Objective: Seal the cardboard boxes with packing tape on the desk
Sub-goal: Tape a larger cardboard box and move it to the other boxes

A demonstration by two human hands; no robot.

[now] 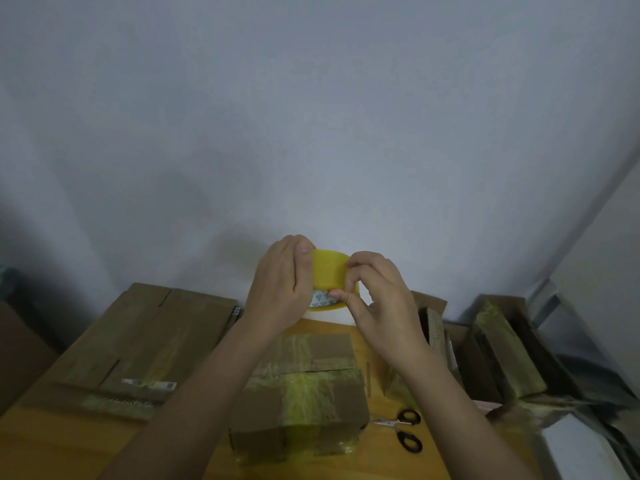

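I hold a yellow roll of packing tape point(329, 271) up in front of me, above the desk. My left hand point(280, 285) grips the roll from its left side, thumb on top. My right hand point(377, 292) pinches at the roll's right edge with fingertips and thumb. Below my hands a small cardboard box point(301, 400) stands on the wooden desk point(52, 452), its flaps shut and crossed with yellowish tape strips.
Flattened cardboard point(145, 341) lies on the desk at the left. Black-handled scissors point(401, 429) lie right of the small box. More taped boxes point(502, 355) are packed at the right. A pale wall fills the background.
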